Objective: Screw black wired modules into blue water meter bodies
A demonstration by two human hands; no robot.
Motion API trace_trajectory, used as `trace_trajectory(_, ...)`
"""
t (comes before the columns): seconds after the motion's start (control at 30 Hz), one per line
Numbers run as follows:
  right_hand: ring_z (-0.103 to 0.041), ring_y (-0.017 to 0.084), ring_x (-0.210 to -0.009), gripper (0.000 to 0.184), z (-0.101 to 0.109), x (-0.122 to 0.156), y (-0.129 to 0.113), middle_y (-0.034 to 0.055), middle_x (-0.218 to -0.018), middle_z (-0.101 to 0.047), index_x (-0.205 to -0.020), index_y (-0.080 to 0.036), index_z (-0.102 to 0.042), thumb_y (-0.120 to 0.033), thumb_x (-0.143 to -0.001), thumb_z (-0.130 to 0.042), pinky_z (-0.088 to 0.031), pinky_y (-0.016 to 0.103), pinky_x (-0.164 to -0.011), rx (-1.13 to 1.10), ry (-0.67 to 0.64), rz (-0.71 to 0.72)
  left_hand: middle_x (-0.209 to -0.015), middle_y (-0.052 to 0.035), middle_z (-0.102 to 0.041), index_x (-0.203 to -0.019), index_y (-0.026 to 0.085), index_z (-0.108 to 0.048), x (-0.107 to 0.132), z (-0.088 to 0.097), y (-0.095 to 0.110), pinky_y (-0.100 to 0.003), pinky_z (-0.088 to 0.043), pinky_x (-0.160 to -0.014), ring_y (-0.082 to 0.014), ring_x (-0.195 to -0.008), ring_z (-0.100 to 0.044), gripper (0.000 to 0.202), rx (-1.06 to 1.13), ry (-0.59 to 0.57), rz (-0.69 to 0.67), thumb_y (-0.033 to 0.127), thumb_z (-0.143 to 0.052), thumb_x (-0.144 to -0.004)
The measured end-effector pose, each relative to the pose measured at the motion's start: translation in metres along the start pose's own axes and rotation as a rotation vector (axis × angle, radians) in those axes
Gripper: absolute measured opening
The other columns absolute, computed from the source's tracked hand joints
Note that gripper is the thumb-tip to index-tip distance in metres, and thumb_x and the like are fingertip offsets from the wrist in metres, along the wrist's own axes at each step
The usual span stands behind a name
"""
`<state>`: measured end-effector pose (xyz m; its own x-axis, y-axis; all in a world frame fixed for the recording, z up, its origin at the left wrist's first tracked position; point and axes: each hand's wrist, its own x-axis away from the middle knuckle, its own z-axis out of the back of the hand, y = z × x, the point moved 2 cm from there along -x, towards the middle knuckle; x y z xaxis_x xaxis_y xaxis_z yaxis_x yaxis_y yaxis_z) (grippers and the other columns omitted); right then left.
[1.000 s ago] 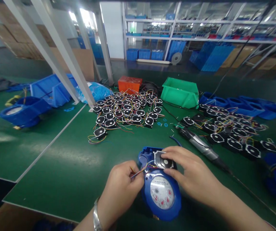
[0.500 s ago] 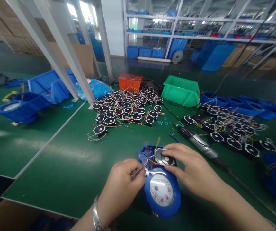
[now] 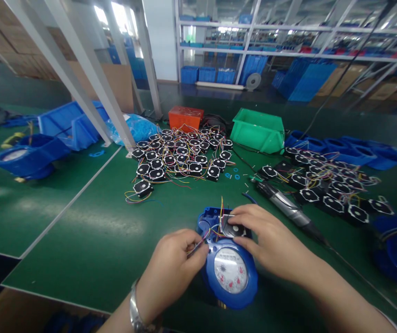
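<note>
A blue water meter (image 3: 252, 273) with a round white dial (image 3: 230, 270) sits on the green bench in front of me. At its far side is an open blue compartment (image 3: 205, 225). My right hand (image 3: 265, 236) grips a black module (image 3: 233, 227) with a white-edged top, at that compartment's right part; how deep the module sits I cannot tell. My left hand (image 3: 180, 254) pinches several thin coloured wires (image 3: 203, 238) just left of the meter. A yellow wire (image 3: 222, 203) sticks up beside the module.
Many similar black modules with wires (image 3: 180, 157) lie beyond the meter, with more at right (image 3: 333, 185). A grey electric screwdriver (image 3: 288, 206) lies right of my hand. Behind stand a green bin (image 3: 258, 132) and an orange box (image 3: 186, 118). Another blue meter (image 3: 28, 157) is at left.
The view has shifted slightly. Both hands keep their holds on the wires and the module, with only small movement. The yellow wire now stands more upright beside the module.
</note>
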<state>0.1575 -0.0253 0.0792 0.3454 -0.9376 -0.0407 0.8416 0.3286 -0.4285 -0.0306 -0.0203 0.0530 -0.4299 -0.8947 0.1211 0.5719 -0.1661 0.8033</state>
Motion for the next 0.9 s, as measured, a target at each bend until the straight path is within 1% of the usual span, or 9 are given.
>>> trace_trajectory(0.1, -0.042, 0.01, -0.094, 0.016, 0.001, 0.0, -0.002, 0.0015, -0.101, -0.046, -0.09, -0.018, -0.06, -0.014, -0.077, -0.052, -0.04, 0.026, -0.082, 0.014, 0.008, 0.031, -0.076, -0.002, -0.055, -0.081, 0.019, -0.058, -0.002, 0.007, -0.003, -0.026, -0.041, -0.063, -0.0144, -0.07, -0.051, 0.017, 0.004, 0.064, -0.039, 0.033, -0.05, -0.077)
trace_trajectory(0.2, -0.044, 0.009, -0.094, 0.016, 0.012, 0.009, 0.003, 0.0009, -0.101, -0.047, -0.091, -0.018, -0.059, -0.018, -0.081, -0.048, -0.04, 0.023, -0.081, 0.039, 0.149, 0.059, -0.091, -0.0052, -0.054, -0.095, 0.019, -0.054, -0.009, 0.021, -0.001, -0.031, -0.042, -0.075, -0.0171, -0.084, -0.051, 0.025, -0.026, 0.198, -0.101, 0.035, -0.05, -0.077)
trace_trajectory(0.33, -0.048, 0.008, -0.09, 0.023, 0.019, 0.028, 0.034, 0.0006, -0.098, -0.05, -0.089, -0.016, -0.06, -0.024, -0.085, -0.038, -0.043, 0.022, -0.079, 0.168, 0.319, -0.074, -0.097, -0.0063, -0.054, -0.1, 0.018, -0.052, -0.033, 0.034, 0.016, -0.034, -0.041, -0.08, -0.0189, -0.091, -0.05, 0.029, -0.116, 0.243, -0.232, 0.034, -0.053, -0.075)
trace_trajectory(0.47, -0.05, 0.011, -0.088, 0.027, -0.001, 0.039, 0.077, 0.0038, -0.097, -0.051, -0.093, -0.013, -0.061, -0.018, -0.082, -0.037, -0.045, 0.027, -0.083, 0.392, 0.177, -0.293, -0.098, -0.0073, -0.057, -0.102, 0.018, -0.056, -0.07, 0.024, 0.043, -0.034, -0.04, -0.081, -0.0214, -0.092, -0.052, 0.036, -0.271, 0.025, -0.397, 0.035, -0.058, -0.07)
trace_trajectory(0.57, -0.047, 0.016, -0.095, 0.031, -0.011, 0.04, 0.099, 0.0089, -0.103, -0.048, -0.098, -0.007, -0.06, -0.015, -0.08, -0.036, -0.043, 0.033, -0.088, 0.502, 0.2, -0.389, -0.099, -0.0099, -0.06, -0.103, 0.017, -0.059, -0.098, 0.007, 0.055, -0.033, -0.041, -0.077, -0.0249, -0.09, -0.055, 0.044, -0.41, -0.229, -0.467, 0.039, -0.062, -0.064)
trace_trajectory(0.63, -0.044, 0.019, -0.098, 0.033, -0.013, 0.039, 0.108, 0.0112, -0.106, -0.045, -0.103, -0.005, -0.058, -0.014, -0.081, -0.035, -0.042, 0.036, -0.089, 0.541, 0.233, -0.426, -0.098, -0.0098, -0.062, -0.101, 0.017, -0.061, -0.111, -0.004, 0.056, -0.031, -0.041, -0.071, -0.0257, -0.087, -0.056, 0.047, -0.466, -0.397, -0.475, 0.042, -0.064, -0.06)
trace_trajectory(0.73, -0.043, 0.018, -0.101, 0.036, -0.014, 0.04, 0.115, 0.0097, -0.11, -0.044, -0.109, -0.005, -0.055, -0.012, -0.082, -0.031, -0.04, 0.034, -0.093, 0.573, 0.209, -0.43, -0.083, -0.0056, -0.066, -0.089, 0.02, -0.065, -0.12, -0.018, 0.047, -0.026, -0.04, -0.059, -0.0212, -0.073, -0.059, 0.039, -0.455, -0.606, -0.426, 0.042, -0.065, -0.058)
trace_trajectory(0.8, -0.042, 0.016, -0.103, 0.037, -0.016, 0.04, 0.119, 0.0075, -0.113, -0.042, -0.112, -0.007, -0.054, -0.011, -0.082, -0.031, -0.039, 0.032, -0.096, 0.581, 0.164, -0.409, -0.072, -0.0029, -0.066, -0.082, 0.02, -0.066, -0.12, -0.022, 0.04, -0.023, -0.038, -0.053, -0.0175, -0.062, -0.058, 0.032, -0.382, -0.686, -0.364, 0.041, -0.063, -0.059)
trace_trajectory(0.9, -0.036, 0.016, -0.112, 0.04, -0.019, 0.037, 0.124, 0.0067, -0.122, -0.034, -0.118, -0.007, -0.049, -0.01, -0.082, -0.032, -0.033, 0.029, -0.102, 0.6, 0.116, -0.413, -0.068, -0.0015, -0.066, -0.078, 0.018, -0.066, -0.115, -0.023, 0.034, -0.022, -0.035, -0.048, -0.0149, -0.056, -0.056, 0.027, -0.281, -0.698, -0.296, 0.038, -0.062, -0.06)
